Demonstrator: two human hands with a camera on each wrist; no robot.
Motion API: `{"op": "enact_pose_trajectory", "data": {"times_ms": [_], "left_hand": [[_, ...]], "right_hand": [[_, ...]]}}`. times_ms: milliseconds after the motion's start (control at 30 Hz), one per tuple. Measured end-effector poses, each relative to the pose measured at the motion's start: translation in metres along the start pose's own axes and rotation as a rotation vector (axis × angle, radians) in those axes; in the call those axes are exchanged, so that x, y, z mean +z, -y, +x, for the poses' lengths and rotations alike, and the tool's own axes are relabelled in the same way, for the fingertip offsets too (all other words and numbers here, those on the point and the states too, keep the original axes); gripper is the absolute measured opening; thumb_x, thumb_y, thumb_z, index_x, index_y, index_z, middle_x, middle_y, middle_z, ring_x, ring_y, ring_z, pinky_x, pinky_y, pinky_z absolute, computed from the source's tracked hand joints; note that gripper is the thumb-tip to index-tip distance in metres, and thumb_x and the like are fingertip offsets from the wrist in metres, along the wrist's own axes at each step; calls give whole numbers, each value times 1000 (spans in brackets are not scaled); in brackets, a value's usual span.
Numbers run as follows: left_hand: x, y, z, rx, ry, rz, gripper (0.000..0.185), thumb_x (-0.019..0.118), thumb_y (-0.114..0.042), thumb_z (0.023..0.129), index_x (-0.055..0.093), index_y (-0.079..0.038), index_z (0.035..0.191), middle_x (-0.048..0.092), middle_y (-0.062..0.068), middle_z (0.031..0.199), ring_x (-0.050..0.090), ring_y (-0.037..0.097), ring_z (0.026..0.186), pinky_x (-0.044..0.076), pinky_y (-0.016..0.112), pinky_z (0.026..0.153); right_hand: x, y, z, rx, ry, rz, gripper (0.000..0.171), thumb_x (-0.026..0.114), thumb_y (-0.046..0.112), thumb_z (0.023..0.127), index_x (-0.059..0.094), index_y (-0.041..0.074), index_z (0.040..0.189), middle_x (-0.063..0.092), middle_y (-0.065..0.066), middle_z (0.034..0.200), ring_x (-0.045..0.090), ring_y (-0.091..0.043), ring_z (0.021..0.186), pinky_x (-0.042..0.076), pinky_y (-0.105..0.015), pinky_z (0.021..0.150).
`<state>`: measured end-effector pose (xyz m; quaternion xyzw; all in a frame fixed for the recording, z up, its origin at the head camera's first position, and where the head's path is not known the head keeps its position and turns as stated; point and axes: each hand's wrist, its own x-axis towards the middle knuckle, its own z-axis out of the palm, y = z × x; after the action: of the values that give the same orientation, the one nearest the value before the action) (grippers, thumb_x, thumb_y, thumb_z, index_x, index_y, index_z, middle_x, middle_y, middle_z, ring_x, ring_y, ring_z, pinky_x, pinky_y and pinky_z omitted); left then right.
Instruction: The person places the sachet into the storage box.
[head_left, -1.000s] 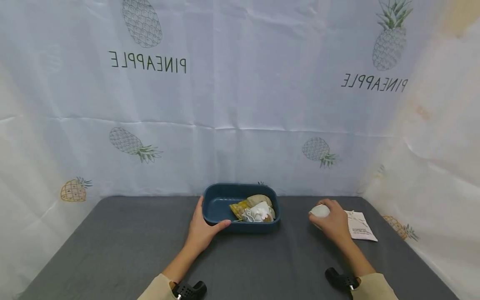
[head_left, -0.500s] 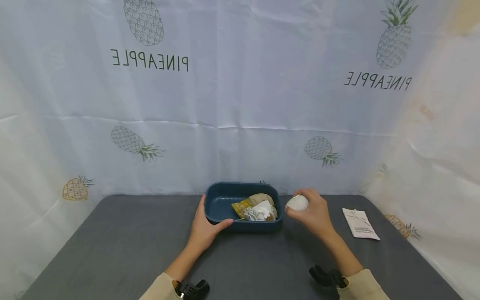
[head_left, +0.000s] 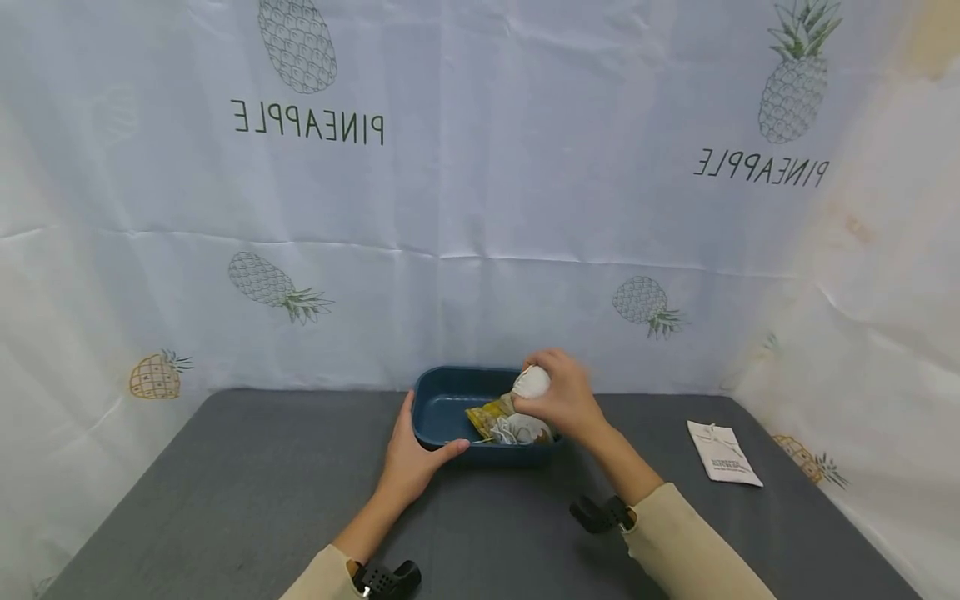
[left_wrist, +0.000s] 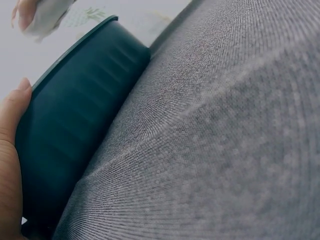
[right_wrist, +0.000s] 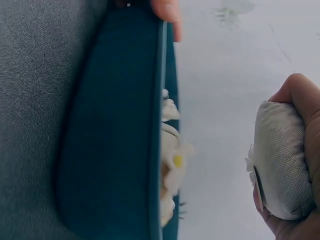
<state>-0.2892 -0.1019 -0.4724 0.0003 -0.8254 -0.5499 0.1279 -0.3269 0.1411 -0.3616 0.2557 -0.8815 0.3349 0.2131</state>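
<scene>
In the head view, a dark blue rectangular box (head_left: 438, 408) stands at the table's far edge. My left hand (head_left: 408, 465) grips its left end, with the thumb on the near side by the rim. My right hand (head_left: 567, 402) holds a plump whitish cloth sachet (head_left: 532, 382) above the box's right half. The right wrist view shows the sachet's woven fabric (right_wrist: 280, 160) pinched between fingers and thumb, higher than the rim. Inside the box are a yellow packet (head_left: 483, 416) and a white bundle with cords (head_left: 517, 429), partly hidden by the right hand.
A flat cream drawstring pouch (head_left: 724, 453) with printed lettering lies on the dark grey table (head_left: 285, 492) at the right. Close behind the box hangs a white curtain (head_left: 480, 308) with pineapple prints.
My right hand has carried the sachet leftward from beside the flat pouch to over the box. My left hand has stayed on the box's left end.
</scene>
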Motion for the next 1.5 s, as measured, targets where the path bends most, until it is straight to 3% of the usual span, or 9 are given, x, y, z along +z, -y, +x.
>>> {"op": "enact_pose_trajectory", "data": {"times_ms": [300, 567, 700, 800, 967, 1167, 1333, 1500], "left_hand": [[-1, 0, 0, 14, -8, 5, 119, 87, -46, 77, 13, -12, 164, 19, 18, 169, 27, 44, 153, 32, 68, 115], [1, 1, 0, 23, -6, 14, 119, 87, -47, 76, 14, -10, 163, 21, 20, 168, 29, 45, 152, 33, 68, 114], [2, 0, -1, 15, -10, 13, 119, 87, -46, 76, 14, -11, 163, 22, 20, 168, 29, 45, 151, 32, 69, 115], [2, 0, -1, 12, -11, 9, 119, 87, -45, 76, 14, -11, 163, 22, 20, 168, 29, 45, 151, 32, 69, 114], [1, 1, 0, 10, -7, -14, 119, 87, -45, 77, 13, -14, 164, 20, 17, 169, 27, 43, 153, 31, 68, 116], [-1, 2, -1, 8, -10, 0, 119, 86, -46, 77, 12, -13, 164, 19, 17, 169, 28, 43, 152, 32, 68, 115], [-2, 0, -2, 10, -18, 3, 118, 86, -46, 77, 12, -13, 164, 19, 17, 169, 29, 43, 152, 33, 68, 114], [-1, 0, -3, 28, -4, -7, 119, 86, -48, 77, 12, -13, 164, 20, 17, 169, 27, 42, 153, 31, 67, 116]], "right_hand": [[44, -5, 19, -42, 110, -8, 38, 83, 20, 78, 71, 8, 112, 67, -10, 109, 59, -21, 83, 51, -30, 61], [71, -14, 18, 57, 152, -34, 36, 82, 26, 79, 72, 16, 113, 69, -7, 113, 64, -22, 88, 57, -35, 68], [77, -18, 18, 118, 175, -52, 38, 80, 29, 79, 72, 17, 114, 70, -5, 114, 64, -21, 88, 56, -36, 67], [80, -19, 20, 141, 240, -79, 39, 80, 29, 80, 72, 17, 117, 69, -6, 114, 63, -19, 87, 55, -35, 67], [84, -14, 23, 113, 371, -157, 44, 77, 30, 83, 69, 14, 123, 66, -8, 112, 59, -18, 81, 53, -36, 67], [89, -5, 26, 89, 460, -311, 52, 75, 38, 85, 64, 15, 130, 63, -9, 119, 57, -18, 82, 53, -37, 70], [91, -5, 26, 75, 457, -356, 56, 75, 42, 85, 63, 17, 134, 62, -9, 125, 60, -21, 89, 54, -38, 73], [83, -6, 21, 74, 392, -318, 67, 76, 53, 84, 60, 19, 139, 58, -10, 138, 64, -28, 107, 56, -44, 80]]}}
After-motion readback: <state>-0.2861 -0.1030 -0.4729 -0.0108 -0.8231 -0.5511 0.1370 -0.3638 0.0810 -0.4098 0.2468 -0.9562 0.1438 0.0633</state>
